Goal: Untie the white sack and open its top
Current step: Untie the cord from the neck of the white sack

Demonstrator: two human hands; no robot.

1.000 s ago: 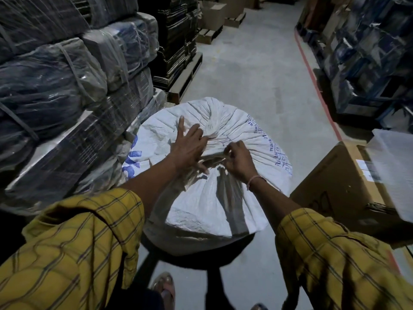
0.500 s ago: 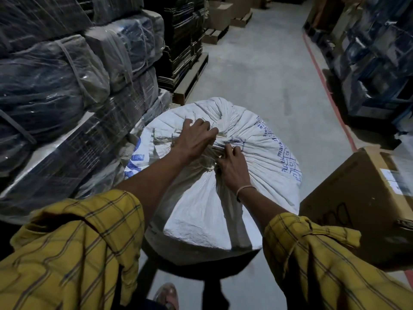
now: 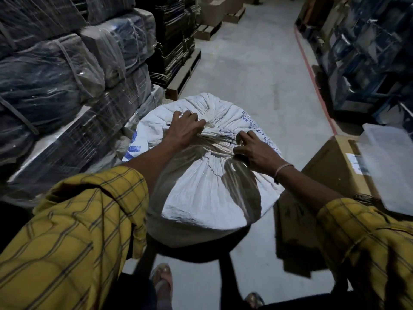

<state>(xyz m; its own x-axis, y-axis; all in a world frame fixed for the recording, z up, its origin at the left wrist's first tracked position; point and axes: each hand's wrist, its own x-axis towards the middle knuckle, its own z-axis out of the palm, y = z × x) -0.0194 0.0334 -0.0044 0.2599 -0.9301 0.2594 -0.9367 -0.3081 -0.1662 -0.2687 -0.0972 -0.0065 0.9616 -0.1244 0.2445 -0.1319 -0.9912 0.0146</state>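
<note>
Two yellow plaid sleeves (image 3: 73,238) at frame bottom; sandalled foot (image 3: 162,278) on the concrete floor (image 3: 250,70) below them. White woven sack (image 3: 207,193) stands upright directly ahead, between both forearms, top still gathered in pleats.

Right hand (image 3: 257,153), thin band at wrist, fingers curled and pinching the cord (image 3: 218,153) looped across the gathered neck. Left hand (image 3: 185,128) further up, fist closed on bunched sack fabric beside the puckered centre. Hands apart, pleats stretched between them.

Cardboard box (image 3: 335,166) just right of sack. Plastic-wrapped bundles (image 3: 55,86) stacked left, touching it. Pallets (image 3: 185,74) and red floor line (image 3: 312,74) beyond.
</note>
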